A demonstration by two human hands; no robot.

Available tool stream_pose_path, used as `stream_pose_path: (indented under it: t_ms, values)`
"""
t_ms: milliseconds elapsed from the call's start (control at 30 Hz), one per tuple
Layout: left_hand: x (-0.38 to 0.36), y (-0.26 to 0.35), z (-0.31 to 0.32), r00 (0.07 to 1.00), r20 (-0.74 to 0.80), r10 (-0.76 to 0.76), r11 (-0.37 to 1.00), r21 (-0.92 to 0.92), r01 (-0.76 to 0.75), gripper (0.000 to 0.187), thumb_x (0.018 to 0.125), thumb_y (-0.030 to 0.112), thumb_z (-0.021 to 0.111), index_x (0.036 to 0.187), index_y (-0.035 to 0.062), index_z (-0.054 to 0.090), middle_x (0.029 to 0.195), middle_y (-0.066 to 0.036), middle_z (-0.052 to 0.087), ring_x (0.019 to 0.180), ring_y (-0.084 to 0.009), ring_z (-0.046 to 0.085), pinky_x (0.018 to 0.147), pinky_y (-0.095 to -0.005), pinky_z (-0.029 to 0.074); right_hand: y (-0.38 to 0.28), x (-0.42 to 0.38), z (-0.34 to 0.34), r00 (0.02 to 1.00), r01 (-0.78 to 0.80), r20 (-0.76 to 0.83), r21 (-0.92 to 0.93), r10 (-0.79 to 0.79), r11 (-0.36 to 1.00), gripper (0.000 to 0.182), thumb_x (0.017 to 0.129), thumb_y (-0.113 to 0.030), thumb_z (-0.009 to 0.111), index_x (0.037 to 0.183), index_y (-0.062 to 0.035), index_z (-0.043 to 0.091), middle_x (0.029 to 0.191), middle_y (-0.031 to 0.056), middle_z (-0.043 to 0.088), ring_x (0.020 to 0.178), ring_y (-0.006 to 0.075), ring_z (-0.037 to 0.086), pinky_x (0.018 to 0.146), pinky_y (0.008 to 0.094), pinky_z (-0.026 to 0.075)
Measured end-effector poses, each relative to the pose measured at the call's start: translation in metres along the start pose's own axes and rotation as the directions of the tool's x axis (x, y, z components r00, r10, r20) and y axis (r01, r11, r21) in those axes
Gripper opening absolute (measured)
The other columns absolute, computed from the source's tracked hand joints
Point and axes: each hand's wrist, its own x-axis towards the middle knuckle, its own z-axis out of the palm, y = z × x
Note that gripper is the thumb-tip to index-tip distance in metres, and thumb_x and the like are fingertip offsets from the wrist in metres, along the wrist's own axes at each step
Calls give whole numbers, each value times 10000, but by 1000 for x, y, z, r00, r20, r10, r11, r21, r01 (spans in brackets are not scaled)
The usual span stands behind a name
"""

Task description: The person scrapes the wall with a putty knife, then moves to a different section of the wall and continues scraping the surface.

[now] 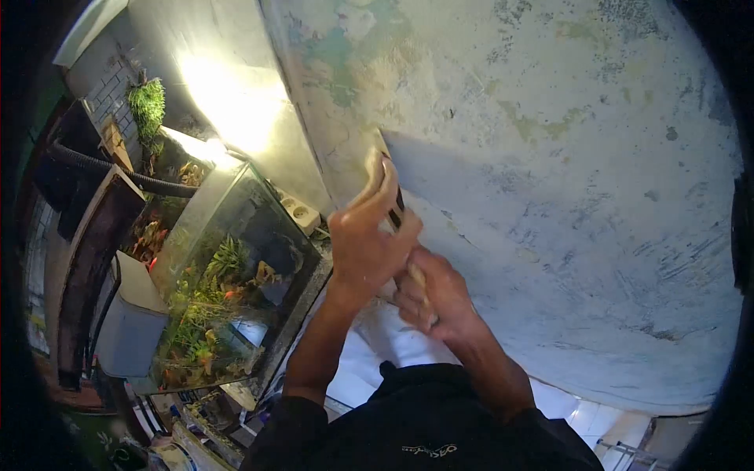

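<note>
A scraper with a light wooden handle (419, 276) is held against the patchy wall (542, 196). My right hand (444, 298) is closed around the handle. Higher up, my left hand (365, 247) grips the same tool, its long fingers laid along the blade side and its thumb across the front. A dark strip of the scraper shows between thumb and fingers, and a thin edge shows past the fingertips. Most of the blade is hidden behind my left hand.
At the left stands a glass fish tank (228, 306) with plants, close to my left forearm. A white power strip (298, 212) sits behind it near the wall corner. A bright lamp (224, 153) shines above the tank. A black hose (118, 169) and a grey box (132, 330) are farther left.
</note>
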Motion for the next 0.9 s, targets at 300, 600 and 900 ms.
stream_pose_path:
  t_ms: [300, 600, 900]
  values:
    - [-5, -4, 3, 1000, -17, 23, 997, 74, -22, 488, 610, 29, 596, 1088, -27, 515, 1127, -239, 500, 986, -298, 549, 754, -318, 481, 10, 11, -16, 997, -42, 71, 94, 35, 995, 267, 890, -337, 373, 780, -109, 459, 476, -25, 346, 302, 83, 297, 256, 227, 248]
    - [-14, -12, 2, 993, -33, 117, 984, 137, -111, 466, 604, 30, 597, 1064, -14, 533, 1131, -226, 502, 977, -294, 555, 760, -312, 480, 26, 15, -23, 995, -33, 93, 94, 24, 995, 340, 892, -381, 355, 698, -124, 463, 416, -49, 309, 279, 82, 290, 257, 212, 255]
    - [-6, -20, -6, 987, -45, 156, 981, 122, -149, 467, 610, 27, 578, 1073, -8, 528, 1154, -222, 488, 995, -297, 545, 763, -314, 479, 27, 33, -17, 995, -41, 98, 136, 27, 990, 342, 875, -411, 385, 677, -140, 450, 402, -43, 328, 258, 81, 276, 239, 217, 250]
